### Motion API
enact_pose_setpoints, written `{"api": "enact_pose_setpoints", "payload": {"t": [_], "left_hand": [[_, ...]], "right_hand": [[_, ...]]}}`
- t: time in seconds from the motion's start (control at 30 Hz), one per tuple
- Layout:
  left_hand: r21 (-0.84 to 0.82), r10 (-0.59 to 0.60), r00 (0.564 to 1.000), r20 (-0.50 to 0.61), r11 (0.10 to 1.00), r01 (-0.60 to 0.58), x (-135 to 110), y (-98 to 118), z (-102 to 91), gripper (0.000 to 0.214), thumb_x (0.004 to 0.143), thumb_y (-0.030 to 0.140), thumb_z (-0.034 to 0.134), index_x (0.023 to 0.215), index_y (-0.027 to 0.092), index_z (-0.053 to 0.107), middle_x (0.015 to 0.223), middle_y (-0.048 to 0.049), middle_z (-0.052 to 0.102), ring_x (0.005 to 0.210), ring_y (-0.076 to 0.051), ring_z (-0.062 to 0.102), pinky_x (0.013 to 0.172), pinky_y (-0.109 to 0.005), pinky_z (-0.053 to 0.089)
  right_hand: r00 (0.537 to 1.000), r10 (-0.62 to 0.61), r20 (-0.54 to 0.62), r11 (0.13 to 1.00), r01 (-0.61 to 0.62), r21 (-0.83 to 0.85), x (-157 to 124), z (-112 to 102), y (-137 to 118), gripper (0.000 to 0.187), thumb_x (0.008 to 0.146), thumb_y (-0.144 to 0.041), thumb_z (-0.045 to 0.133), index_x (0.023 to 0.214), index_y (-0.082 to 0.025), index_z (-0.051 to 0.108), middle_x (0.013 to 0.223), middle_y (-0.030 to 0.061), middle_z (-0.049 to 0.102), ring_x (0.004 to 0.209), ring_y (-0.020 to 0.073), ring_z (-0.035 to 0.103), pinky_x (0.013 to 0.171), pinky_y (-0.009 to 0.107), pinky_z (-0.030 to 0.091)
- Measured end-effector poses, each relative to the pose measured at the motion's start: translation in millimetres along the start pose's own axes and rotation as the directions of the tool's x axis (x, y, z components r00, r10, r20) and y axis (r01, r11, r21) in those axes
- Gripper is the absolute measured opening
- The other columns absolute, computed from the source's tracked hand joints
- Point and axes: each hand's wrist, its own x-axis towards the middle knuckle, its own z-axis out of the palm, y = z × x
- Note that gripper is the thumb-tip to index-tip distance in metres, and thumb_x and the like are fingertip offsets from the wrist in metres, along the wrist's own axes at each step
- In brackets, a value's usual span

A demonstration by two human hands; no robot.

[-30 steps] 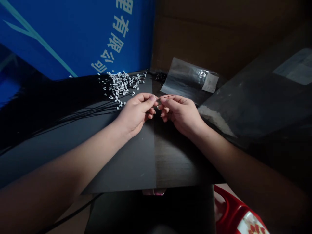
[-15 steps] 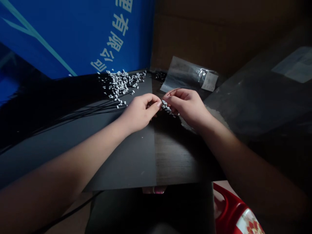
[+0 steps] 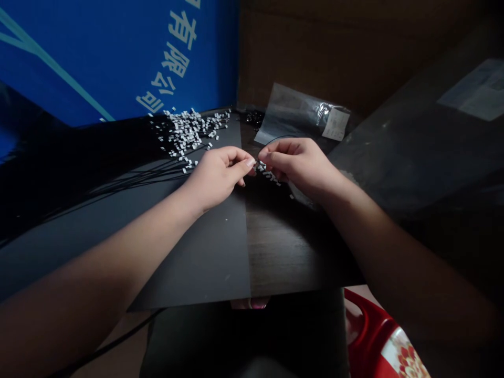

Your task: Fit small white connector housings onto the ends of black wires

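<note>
My left hand (image 3: 222, 173) is closed in a pinch, thumb against forefinger, at the middle of the view. What its fingertips hold is too small to make out. Close beside it, my right hand (image 3: 295, 160) pinches a thin black wire (image 3: 272, 140), which arches over the forefinger. The two hands' fingertips almost meet. Small white connectors (image 3: 272, 177) lie on the dark wood-grain table (image 3: 283, 252) just beneath the fingers, partly hidden by them. To the left spreads a large bundle of black wires (image 3: 94, 152) with a heap of white connector ends (image 3: 187, 128).
A clear plastic bag (image 3: 295, 113) with a white label lies behind my right hand. A larger clear bag (image 3: 405, 142) is at the right. The blue printed panel (image 3: 118, 52) and brown cardboard (image 3: 334, 47) stand behind. A red patterned object (image 3: 374, 331) is below the table edge.
The view has shifted slightly, so the scene sits a little further left and up. The fingertips are slightly further apart, both hands still pinched.
</note>
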Motion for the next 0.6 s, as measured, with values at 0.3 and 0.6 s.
{"api": "enact_pose_setpoints", "payload": {"t": [0.3, 0.6], "left_hand": [[0.004, 0.018, 1.0, -0.005, 1.0, -0.018, -1.9, 1.1, 0.0, 0.013, 0.098, 0.027, 0.076, 0.094, 0.015, 0.079, 0.09, -0.0059, 0.081, 0.065, -0.01, 0.062, 0.063, -0.025, 0.05], [0.035, 0.014, 1.0, -0.008, 0.999, -0.014, -2.1, 0.6, -0.4, 0.019, 0.098, 0.034, 0.077, 0.093, 0.015, 0.079, 0.088, -0.0065, 0.081, 0.065, -0.012, 0.063, 0.064, -0.026, 0.051]], "right_hand": [[0.999, 0.0, 0.041, 0.998, -0.002, 0.063, 3.8, -1.8, 0.2, 0.009, 0.086, -0.018, 0.079, 0.078, -0.014, 0.077, 0.063, -0.001, 0.064, 0.051, 0.0073, 0.051, 0.046, 0.022, 0.033], [0.999, 0.011, 0.03, 0.998, -0.013, 0.061, 2.6, -1.4, 0.3, 0.012, 0.086, -0.016, 0.08, 0.075, -0.015, 0.076, 0.064, -0.0001, 0.064, 0.052, 0.0076, 0.051, 0.046, 0.022, 0.035]]}}
